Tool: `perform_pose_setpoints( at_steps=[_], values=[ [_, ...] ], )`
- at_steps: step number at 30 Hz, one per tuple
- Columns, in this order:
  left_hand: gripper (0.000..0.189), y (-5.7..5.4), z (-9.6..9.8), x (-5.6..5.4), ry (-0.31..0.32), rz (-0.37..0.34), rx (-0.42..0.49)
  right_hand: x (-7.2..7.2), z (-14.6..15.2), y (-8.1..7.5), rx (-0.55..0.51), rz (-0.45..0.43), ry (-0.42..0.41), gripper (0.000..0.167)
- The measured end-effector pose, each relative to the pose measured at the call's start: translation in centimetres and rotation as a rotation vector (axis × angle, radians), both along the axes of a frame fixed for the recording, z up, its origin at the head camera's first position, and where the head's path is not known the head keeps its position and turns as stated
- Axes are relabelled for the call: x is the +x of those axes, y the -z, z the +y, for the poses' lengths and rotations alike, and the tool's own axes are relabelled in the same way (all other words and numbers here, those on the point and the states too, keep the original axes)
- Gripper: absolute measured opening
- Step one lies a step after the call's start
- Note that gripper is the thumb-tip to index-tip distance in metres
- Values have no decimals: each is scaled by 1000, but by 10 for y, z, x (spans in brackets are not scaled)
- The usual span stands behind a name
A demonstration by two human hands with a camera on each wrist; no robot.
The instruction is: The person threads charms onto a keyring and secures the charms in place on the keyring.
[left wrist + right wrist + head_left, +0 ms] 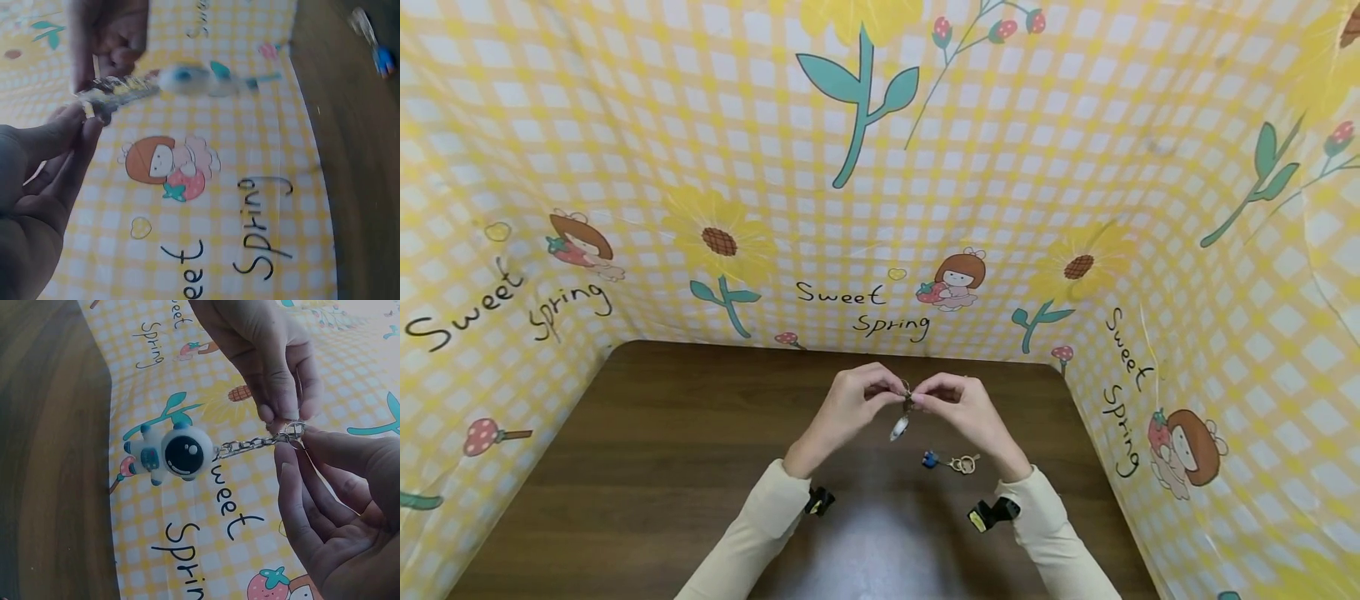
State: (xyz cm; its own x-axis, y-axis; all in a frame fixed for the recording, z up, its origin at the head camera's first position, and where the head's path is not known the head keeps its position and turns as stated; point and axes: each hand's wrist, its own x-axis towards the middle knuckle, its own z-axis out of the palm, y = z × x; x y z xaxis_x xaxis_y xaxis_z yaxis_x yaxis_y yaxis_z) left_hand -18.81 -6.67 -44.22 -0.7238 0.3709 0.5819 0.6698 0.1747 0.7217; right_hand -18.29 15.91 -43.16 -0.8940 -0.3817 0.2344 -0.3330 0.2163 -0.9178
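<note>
An astronaut keychain (182,453), white with blue parts and a dark visor, hangs by a metal chain (247,446) between my hands. My left hand (850,406) pinches the metal ring end from the left, thumb against fingers. From the other side, my right hand (967,411) grips the same end with thumb and forefinger around the ring (296,430). Fingertips of both hands meet there and partly cover the fittings. In the left wrist view the astronaut is blurred. A second keychain, with a blue charm (930,460) and gold-coloured ring (967,464), lies below my right hand.
The brown wooden table (677,467) carries the second keychain. A yellow checked cloth (760,167) with flowers and cartoon figures stands as a wall along the back and both sides. Black wrist cameras are strapped near both sleeves.
</note>
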Motion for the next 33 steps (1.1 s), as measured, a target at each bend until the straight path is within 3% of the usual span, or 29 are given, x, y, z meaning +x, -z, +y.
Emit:
perform_pose_setpoints(
  at_steps=[6, 13, 17, 25, 33],
  values=[
    [6, 3, -3, -3, 2, 163, -48, 0, 1, 0, -14, 11, 4, 7],
    [7, 3, -5, -5, -37, 160, -67, -1, 2, -2, -11, 34, 46, 6],
    [5, 3, -5, -4, -23, 96, -59, 0, 0, -4, -30, 28, 60, 7],
    [7, -1, -5, -1, 54, -133, 1, 0, -2, -4, -42, 58, 82, 8],
    [7, -4, -5, 2, 113, -245, 10, 0, -1, -6, -56, 76, 95, 9]
  ],
)
